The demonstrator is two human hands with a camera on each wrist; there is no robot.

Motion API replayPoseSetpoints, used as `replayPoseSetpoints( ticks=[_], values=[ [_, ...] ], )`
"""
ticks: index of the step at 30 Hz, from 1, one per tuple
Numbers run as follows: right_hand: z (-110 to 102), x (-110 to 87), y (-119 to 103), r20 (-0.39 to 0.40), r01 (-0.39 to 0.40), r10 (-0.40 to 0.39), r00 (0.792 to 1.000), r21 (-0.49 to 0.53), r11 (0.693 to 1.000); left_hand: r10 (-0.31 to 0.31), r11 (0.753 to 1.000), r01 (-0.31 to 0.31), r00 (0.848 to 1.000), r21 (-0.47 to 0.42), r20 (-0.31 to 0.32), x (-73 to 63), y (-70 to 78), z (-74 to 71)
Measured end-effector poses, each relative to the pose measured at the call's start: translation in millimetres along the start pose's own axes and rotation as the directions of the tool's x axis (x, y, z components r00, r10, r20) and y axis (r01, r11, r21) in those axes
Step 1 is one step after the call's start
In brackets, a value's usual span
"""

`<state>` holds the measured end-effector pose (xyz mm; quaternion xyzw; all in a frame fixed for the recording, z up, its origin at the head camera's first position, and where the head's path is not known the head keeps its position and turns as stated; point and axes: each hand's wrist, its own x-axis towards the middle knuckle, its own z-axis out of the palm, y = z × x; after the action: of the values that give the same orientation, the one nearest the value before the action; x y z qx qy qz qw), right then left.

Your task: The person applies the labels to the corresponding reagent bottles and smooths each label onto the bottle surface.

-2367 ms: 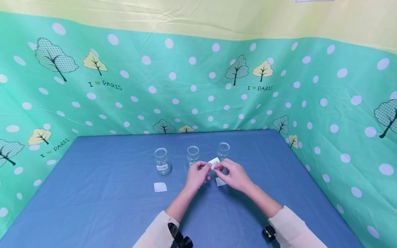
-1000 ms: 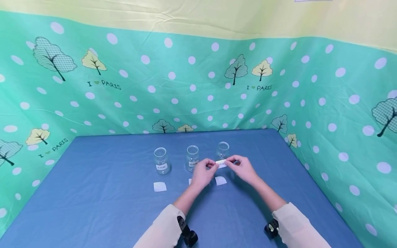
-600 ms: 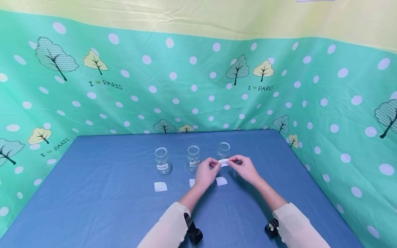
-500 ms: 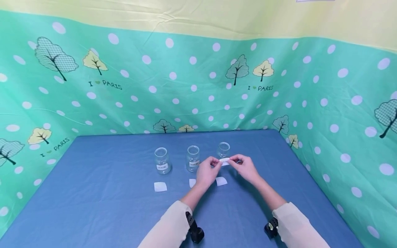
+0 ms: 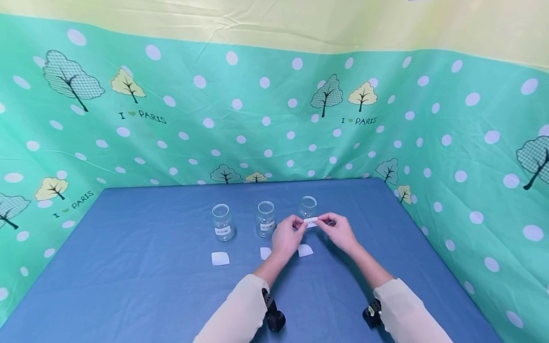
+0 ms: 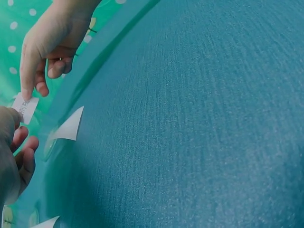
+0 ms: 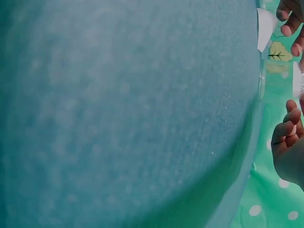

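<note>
My left hand (image 5: 287, 237) and right hand (image 5: 340, 233) pinch opposite ends of a small white sticker label (image 5: 310, 222) with dark print. They hold it level at the front of the right glass jar (image 5: 308, 204); whether it touches the glass cannot be told. The jar's lower part is hidden behind the label and fingers. In the left wrist view, the label (image 6: 27, 109) spans the fingertips of both hands. The right wrist view catches only part of the label (image 7: 298, 80) at its edge. A middle glass jar (image 5: 266, 214) and a left glass jar (image 5: 221, 219) each bear a similar label.
Three white paper pieces lie before the jars on the blue-covered table (image 5: 141, 267): a left piece (image 5: 220, 258), a middle piece (image 5: 265, 252) partly behind my left forearm, and a right piece (image 5: 305, 250). A green dotted curtain (image 5: 266, 119) borders the table behind and at the sides.
Both hands have moved right and slightly up, bringing the label from a tilted position between the jars to level before the right jar. The middle jar's label has come fully into sight.
</note>
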<state>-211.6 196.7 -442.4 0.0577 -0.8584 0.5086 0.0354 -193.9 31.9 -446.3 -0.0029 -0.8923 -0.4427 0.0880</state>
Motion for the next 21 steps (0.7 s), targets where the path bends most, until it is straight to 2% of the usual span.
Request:
replayPoseSetpoints(
  ticks=[5,13,21],
  values=[
    [-0.5,0.0,-4.6,0.001,0.000,0.000,1.000,-0.002,1.000,0.015,1.000,-0.015,1.000,0.013,-0.017,1.9,-1.6,1.5],
    [1.4,2.3,2.1,-0.017,-0.008,0.008,1.000,-0.004,1.000,0.033,0.998,-0.032,0.999,0.049,-0.024,1.4,-1.6,1.6],
    [3.1,1.4,2.3,-0.041,0.007,-0.008,0.999,-0.034,0.999,0.028,0.998,-0.026,0.999,0.059,-0.033,1.0,-2.3,0.2]
  ],
)
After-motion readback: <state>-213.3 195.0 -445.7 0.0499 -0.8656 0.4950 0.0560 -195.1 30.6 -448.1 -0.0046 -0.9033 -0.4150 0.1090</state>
